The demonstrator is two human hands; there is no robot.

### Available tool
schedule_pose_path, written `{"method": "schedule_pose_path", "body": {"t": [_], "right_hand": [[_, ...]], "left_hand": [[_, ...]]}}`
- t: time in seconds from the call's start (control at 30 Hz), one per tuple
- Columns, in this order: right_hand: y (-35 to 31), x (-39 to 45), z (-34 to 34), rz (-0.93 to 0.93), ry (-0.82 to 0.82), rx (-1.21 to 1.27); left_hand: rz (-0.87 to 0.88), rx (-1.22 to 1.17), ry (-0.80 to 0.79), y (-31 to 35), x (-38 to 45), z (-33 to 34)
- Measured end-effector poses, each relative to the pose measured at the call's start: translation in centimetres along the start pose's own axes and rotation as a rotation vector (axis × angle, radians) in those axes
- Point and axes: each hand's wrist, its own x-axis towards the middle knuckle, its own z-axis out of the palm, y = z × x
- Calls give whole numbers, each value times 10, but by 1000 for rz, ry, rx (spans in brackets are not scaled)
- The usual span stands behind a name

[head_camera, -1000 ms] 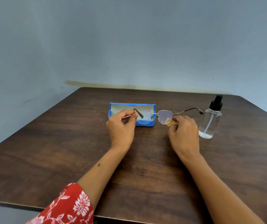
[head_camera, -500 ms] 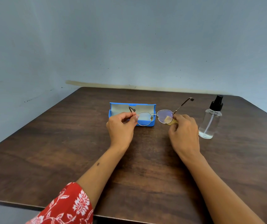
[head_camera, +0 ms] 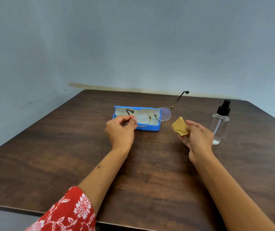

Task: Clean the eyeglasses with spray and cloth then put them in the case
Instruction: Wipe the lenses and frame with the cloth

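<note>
Round metal-framed eyeglasses [head_camera: 151, 116] hang in the air in front of the open blue case [head_camera: 150, 128], their right temple arm pointing up and back. My left hand [head_camera: 120, 130] pinches the frame at its left hinge. A small tan cloth [head_camera: 180, 126] is pinched in my right hand [head_camera: 195, 139], which is to the right of the glasses and apart from them. The clear spray bottle [head_camera: 220, 124] with a black pump top stands upright just right of my right hand.
Everything rests on a dark wooden table [head_camera: 66, 147] set against a blue-grey wall. The table's near edge runs along the bottom of the view. A red patterned sleeve [head_camera: 66, 212] shows at the lower left.
My right hand has drawn the cloth off the right lens and moved right and toward me. The glasses have tilted, their right temple arm swinging higher. The left hand keeps its pinch.
</note>
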Motion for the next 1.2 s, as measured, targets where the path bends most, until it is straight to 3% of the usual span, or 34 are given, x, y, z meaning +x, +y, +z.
{"method": "schedule_pose_path", "body": {"t": [0.07,0.17,0.33,0.43,0.63,0.73,0.93,1.2], "right_hand": [[-4,0,-1,118,-20,149],[-6,-4,-1,154,-102,340],[-3,-7,1,95,-147,220],[1,-8,1,-86,-136,40],[2,-13,1,-796,-12,-478],[5,-12,4,-1047,37,-639],[16,-9,9,-1136,-22,-912],[19,-14,11,-1131,-128,-915]], "left_hand": [[7,17,3,1,-1,0],[19,33,4,2,-2,0],[29,53,1,2,-3,0],[42,67,-3,0,-2,0],[69,70,-25,-3,-1,0],[86,67,-48,-3,-2,0],[144,71,-96,1,-6,2],[154,69,-70,4,-7,1]]}}
